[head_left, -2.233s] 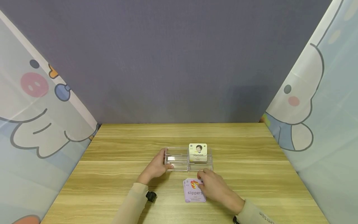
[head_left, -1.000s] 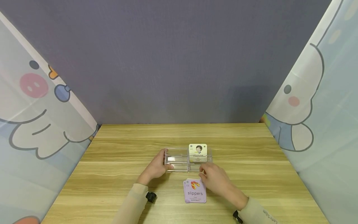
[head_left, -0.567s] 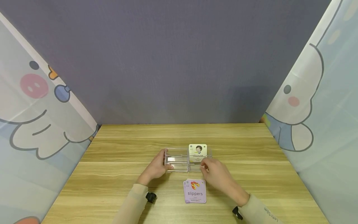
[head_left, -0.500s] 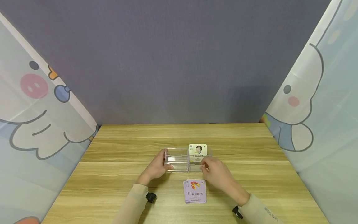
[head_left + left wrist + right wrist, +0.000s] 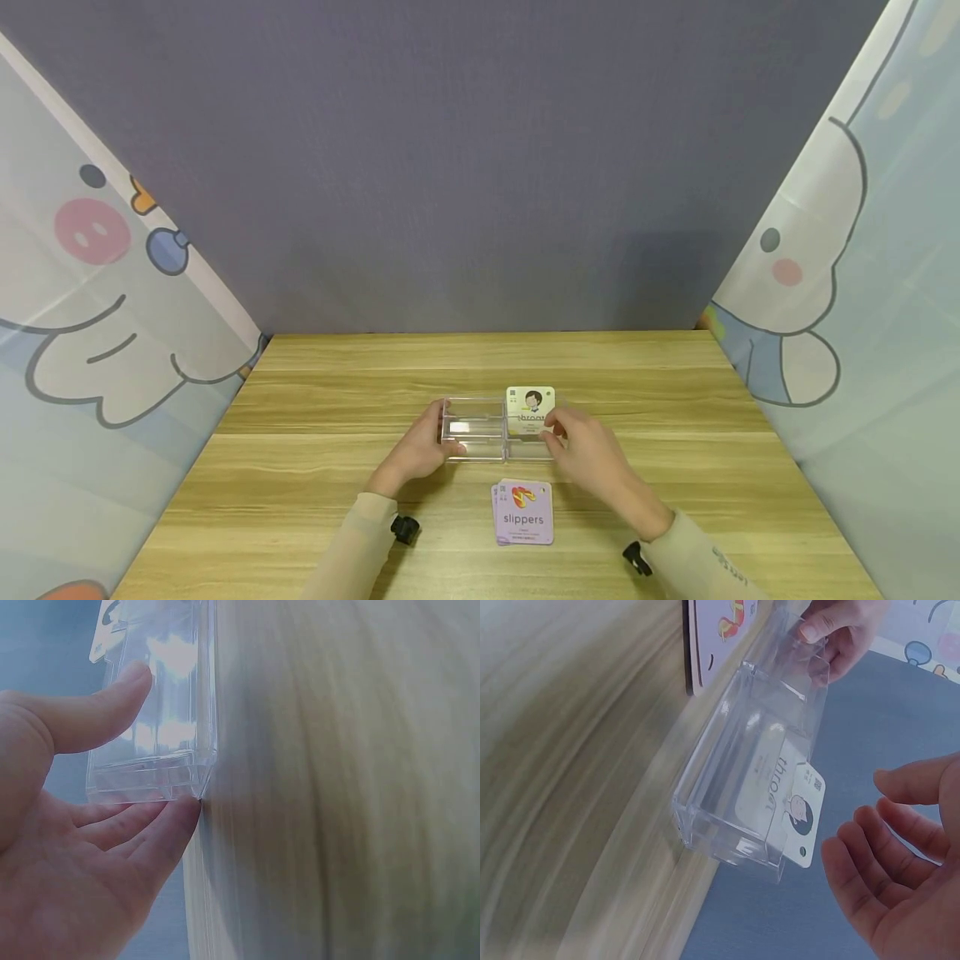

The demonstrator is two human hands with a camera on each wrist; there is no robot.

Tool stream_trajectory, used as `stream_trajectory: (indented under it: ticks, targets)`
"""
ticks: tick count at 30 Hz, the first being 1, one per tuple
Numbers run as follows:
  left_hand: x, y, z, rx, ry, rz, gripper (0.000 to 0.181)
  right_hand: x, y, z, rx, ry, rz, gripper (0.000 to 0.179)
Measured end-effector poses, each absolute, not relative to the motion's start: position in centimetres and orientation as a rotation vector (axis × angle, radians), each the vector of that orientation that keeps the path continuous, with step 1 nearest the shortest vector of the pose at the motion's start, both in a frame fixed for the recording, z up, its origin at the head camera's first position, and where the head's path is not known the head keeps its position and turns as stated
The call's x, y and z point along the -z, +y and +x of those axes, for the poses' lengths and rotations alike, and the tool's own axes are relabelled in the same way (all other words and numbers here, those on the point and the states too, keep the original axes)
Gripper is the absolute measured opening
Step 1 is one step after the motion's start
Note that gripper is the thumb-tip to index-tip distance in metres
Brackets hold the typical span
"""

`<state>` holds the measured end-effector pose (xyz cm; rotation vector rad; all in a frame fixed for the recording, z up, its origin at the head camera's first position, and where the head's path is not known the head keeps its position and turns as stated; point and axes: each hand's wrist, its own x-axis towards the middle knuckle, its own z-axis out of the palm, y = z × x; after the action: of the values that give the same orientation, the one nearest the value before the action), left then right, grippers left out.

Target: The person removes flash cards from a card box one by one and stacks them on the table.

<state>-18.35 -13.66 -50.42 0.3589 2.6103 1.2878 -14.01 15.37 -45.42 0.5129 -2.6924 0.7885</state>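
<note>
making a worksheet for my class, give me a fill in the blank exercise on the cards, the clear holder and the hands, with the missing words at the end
1. The large word on the top purple card, lying on the table, is ____.
2. The pale yellow card in the clear holder carries the word ____.
3. In the head view, the left hand grips the holder at its ____ end.
4. In the right wrist view, the right hand is holding ____.

Missing words: slippers; throat; left; nothing.
</note>
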Motion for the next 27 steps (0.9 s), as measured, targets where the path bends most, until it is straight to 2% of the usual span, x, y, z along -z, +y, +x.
stream_trajectory:
  ticks: [27]
  targets:
    - [50.3,-13.6,-18.3,-1.272,2.619,0.348,0.087,45.1,16.0,-15.6,-0.809,-2.615,0.486,0.017]
